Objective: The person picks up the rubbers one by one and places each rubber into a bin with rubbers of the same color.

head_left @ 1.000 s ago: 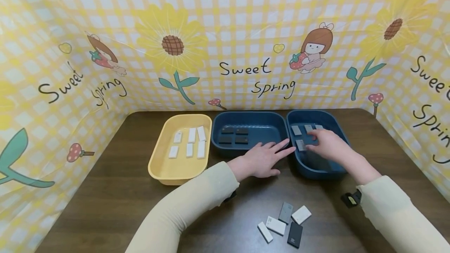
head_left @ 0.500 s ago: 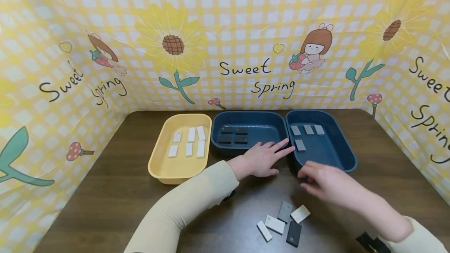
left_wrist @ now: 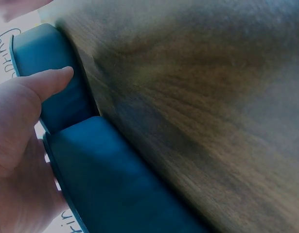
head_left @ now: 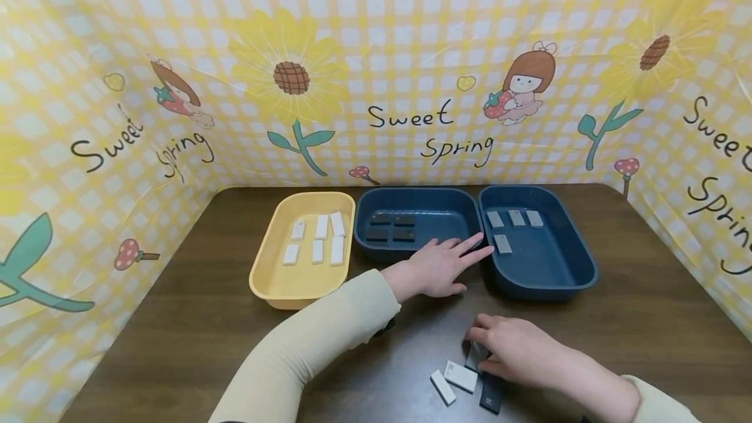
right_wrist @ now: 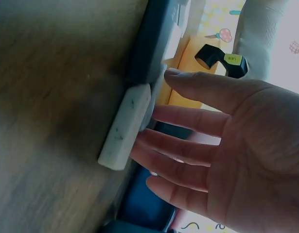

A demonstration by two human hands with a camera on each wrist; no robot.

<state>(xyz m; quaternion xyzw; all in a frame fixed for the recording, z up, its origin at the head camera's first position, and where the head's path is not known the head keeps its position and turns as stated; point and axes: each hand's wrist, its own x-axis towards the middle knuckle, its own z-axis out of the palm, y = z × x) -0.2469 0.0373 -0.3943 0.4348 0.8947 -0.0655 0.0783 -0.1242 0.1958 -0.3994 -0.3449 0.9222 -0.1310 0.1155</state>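
Observation:
My left hand (head_left: 437,267) rests with straight, spread fingers at the near rims of the middle blue tray (head_left: 376,256) and the right blue tray (head_left: 543,291). My right hand (head_left: 523,351) is down over a loose cluster of small flat rectangular blocks on the table. Its thumb and fingertips stand apart around a grey block (head_left: 476,354), which lies on the tabletop. A white block (right_wrist: 125,128) beside the fingers shows in the right wrist view; the hand covers it in the head view. Next to the hand lie a black block (head_left: 490,397), a white block (head_left: 461,376) and a narrow white block (head_left: 443,388).
A yellow tray (head_left: 261,286) at the left holds several white blocks (head_left: 290,254). Several black blocks (head_left: 403,234) lie in the middle tray, several light grey blocks (head_left: 502,244) in the right one. Behind the brown table (head_left: 176,318) hangs a patterned cloth (head_left: 352,31).
My right hand has left the right blue tray and moved toward me and leftward, down to the loose blocks. A grey block stays in that tray. The left hand has not moved.

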